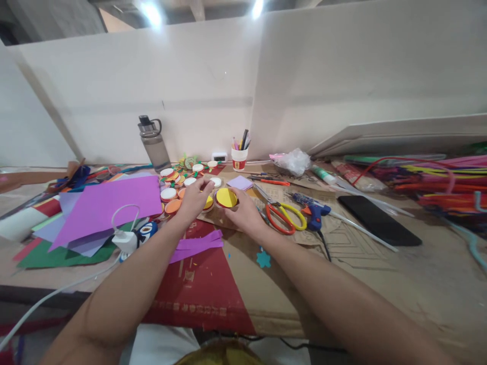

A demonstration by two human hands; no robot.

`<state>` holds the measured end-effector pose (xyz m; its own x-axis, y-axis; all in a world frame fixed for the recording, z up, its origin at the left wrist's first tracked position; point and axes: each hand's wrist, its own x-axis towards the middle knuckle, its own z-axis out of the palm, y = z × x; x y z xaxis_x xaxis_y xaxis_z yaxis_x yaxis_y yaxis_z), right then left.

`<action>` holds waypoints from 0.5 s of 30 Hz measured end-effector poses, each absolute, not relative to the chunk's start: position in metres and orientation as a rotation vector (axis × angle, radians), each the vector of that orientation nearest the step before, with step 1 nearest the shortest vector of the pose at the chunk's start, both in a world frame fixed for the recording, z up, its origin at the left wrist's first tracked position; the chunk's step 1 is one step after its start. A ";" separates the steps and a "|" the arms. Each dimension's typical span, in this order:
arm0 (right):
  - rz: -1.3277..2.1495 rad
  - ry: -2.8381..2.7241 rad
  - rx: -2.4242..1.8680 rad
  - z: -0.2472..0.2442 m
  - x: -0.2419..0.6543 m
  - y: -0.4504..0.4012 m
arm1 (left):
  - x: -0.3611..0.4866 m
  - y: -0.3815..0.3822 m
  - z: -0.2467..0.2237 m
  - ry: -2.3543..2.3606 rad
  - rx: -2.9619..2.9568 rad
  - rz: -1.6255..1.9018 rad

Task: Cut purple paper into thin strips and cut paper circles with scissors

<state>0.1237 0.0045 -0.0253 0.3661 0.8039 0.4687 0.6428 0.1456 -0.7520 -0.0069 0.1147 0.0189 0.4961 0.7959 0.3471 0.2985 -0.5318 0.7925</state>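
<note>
My right hand (243,209) is closed around the edge of a round yellow disc (226,197) near the middle of the table. Just left of it, my left hand (196,196) reaches over another yellow disc (208,203); its fingertips are bent, and whether they grip that disc cannot be made out. White-topped discs (168,194) and an orange disc (173,206) lie in a cluster left of my left hand. Lilac square papers (239,183) rest behind my right hand. Purple paper strips (198,244) and a teal flower shape (263,258) lie nearer to me.
Scissors (281,210), a blue glue gun (314,210) and a black phone (378,220) lie to the right. A bottle (155,147) and a pen cup (239,158) stand at the back. Coloured sheets (110,208) and a white plug (126,241) are on the left.
</note>
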 end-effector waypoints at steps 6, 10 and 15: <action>0.162 -1.321 -1.453 -0.008 0.107 -0.014 | 0.002 0.098 0.025 0.778 1.308 0.661; 0.113 -1.368 -1.554 -0.001 0.102 -0.022 | 0.002 0.088 0.026 0.666 1.009 0.291; 0.132 -1.380 -1.714 -0.001 0.106 -0.023 | -0.001 0.091 0.013 0.611 0.971 0.298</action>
<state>0.1063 -0.0227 -0.0006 0.3703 0.8233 0.4301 0.7266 0.0318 -0.6863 -0.0012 0.0915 0.0132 0.7950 0.4966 -0.3485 0.0302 0.5413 0.8403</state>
